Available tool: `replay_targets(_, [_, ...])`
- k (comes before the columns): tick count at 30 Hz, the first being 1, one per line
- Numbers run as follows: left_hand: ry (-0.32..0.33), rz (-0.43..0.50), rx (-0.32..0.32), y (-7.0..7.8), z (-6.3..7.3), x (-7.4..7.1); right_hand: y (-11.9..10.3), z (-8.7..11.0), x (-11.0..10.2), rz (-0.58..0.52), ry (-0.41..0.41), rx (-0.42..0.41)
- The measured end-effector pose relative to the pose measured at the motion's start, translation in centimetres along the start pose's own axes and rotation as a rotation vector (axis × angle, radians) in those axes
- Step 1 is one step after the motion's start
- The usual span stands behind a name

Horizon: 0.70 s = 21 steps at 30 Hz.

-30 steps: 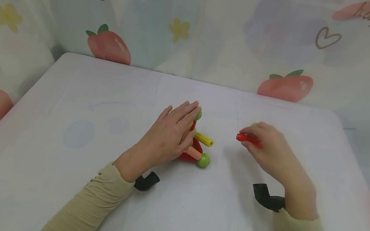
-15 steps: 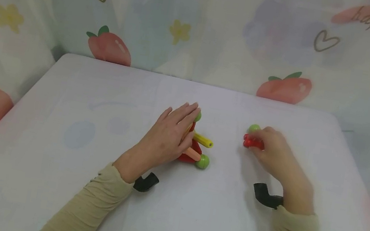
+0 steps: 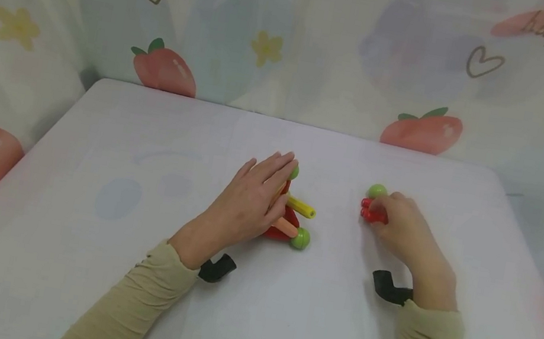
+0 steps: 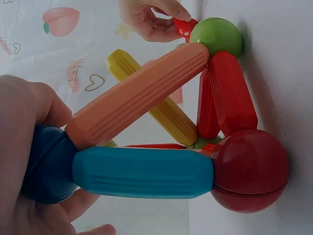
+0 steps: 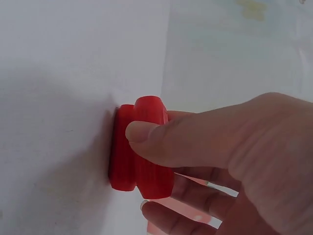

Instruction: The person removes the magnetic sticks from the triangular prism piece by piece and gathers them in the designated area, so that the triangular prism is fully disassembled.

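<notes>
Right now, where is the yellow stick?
In the head view, the yellow stick juts out just right of the left hand, higher in the picture than the orange stick and the green ball at its end.

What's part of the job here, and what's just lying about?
In the job: left hand; blue ball it holds; toy frame; right hand; red rods it pinches.
Apparently idle: green ball by the rods, perhaps a spare; printed backdrop.

Pale table (image 3: 311,320), ball-and-stick frame (image 4: 146,93) standing on it, green ball (image 3: 377,191) farther right, red sticks (image 5: 152,181) just beside that ball.
</notes>
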<state>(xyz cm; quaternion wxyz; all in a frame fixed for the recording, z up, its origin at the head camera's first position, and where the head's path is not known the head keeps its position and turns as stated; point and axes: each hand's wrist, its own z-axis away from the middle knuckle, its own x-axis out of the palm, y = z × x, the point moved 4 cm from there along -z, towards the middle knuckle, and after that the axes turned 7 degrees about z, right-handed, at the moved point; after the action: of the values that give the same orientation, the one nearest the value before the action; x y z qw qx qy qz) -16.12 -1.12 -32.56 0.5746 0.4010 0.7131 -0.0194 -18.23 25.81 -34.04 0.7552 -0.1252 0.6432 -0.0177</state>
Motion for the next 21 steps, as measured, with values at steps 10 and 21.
replay_targets(10, [-0.005,-0.008,-0.008,-0.07,-0.14,0.13,0.58,-0.31,0.88,0.031,0.004,-0.003])
replay_targets(21, [-0.006,-0.005,-0.006,-0.09,-0.12,0.13,0.60,-0.21,0.85,0.017,-0.016,0.041])
